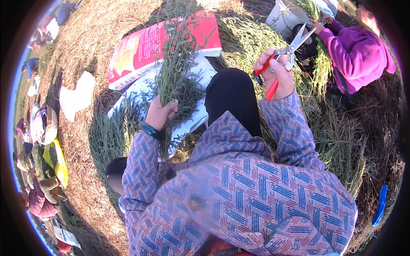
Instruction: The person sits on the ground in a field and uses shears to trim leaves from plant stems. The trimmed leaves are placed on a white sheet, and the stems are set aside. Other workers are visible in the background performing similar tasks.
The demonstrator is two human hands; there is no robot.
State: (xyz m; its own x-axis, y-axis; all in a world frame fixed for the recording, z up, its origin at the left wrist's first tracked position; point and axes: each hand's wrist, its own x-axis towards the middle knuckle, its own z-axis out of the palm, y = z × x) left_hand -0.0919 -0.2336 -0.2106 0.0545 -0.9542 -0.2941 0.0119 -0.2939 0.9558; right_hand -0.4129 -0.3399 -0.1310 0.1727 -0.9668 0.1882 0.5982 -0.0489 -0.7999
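Observation:
My left hand is closed round the lower stems of a bunch of green leafy stalks, which points away from me over a white and red printed sack. In my right hand is a pair of pruning scissors with red handles. Their metal blades are spread apart and point up to the right, away from the bunch. More cut stalks lie beside the sack, to the left of my left arm.
At the upper right a person in a purple top handles stalks beside a white bucket. Cut stalks are heaped at my right. A blue object lies far right. Several people and a yellow bag are along the left edge.

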